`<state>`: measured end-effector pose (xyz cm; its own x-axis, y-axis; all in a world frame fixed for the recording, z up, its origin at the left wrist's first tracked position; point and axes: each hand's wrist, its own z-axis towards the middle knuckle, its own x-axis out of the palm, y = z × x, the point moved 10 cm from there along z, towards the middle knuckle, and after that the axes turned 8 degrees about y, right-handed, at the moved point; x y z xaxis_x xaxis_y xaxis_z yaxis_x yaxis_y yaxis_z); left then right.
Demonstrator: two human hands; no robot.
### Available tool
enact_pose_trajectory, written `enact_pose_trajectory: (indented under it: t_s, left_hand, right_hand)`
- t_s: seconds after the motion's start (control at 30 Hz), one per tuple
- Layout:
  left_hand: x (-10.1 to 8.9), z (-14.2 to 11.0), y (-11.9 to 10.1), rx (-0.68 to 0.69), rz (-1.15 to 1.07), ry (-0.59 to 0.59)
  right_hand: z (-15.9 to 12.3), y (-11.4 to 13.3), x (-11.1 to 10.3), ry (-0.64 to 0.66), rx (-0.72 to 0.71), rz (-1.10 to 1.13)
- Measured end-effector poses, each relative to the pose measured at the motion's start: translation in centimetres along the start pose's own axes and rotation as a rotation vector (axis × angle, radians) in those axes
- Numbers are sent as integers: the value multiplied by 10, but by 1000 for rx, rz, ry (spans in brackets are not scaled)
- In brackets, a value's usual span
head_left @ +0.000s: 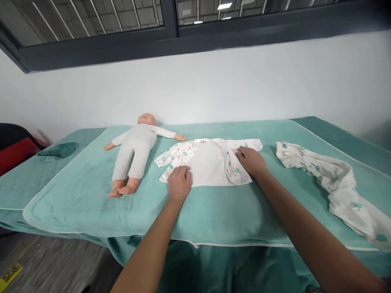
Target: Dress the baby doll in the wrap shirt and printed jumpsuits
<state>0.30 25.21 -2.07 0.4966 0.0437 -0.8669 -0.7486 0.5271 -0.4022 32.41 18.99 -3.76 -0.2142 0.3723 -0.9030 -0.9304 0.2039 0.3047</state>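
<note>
Teal plush-looking sheet (91, 211) before a white wall (214, 89). Left hand (179, 182), loosely curled, and right hand (251, 159), fingers half bent, rest on opposite front panels of an opened baby jacket (209, 165), mid-sheet; whether either pinches cannot be told. Its thin cloth should prove light, limp, best held by edges. Flanking: soft-bodied doll (139, 140), crumpled printed garment (339, 173).

Teal cloth surface (76, 195), doll (138, 138), spread white shirt (210, 167), rumpled printed garment (342, 177)
</note>
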Motion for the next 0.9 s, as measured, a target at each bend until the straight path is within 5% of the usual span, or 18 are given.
enact_pose_trajectory:
  t_s: [0.13,0.27,0.4,0.53,0.73,0.9]
  left_hand:
    - [-12,1,1,67,-67,-107]
    - [-41,15,24,-14,-12,-166]
    - [-48,45,54,-114,368,81]
    - [-47,70,63,-23,496,257]
    - [-71,83,42,10,522,94]
    - [-23,61,-15,236,465,140]
  right_hand:
    - [-12,3,0,3,11,13]
    - [-14,4,-2,8,32,17]
    - [-12,3,-4,-4,64,20]
    - [-12,0,-5,-17,107,39]
    - [-13,-4,-8,-48,126,103]
    - [-15,-6,-18,-140,123,219]
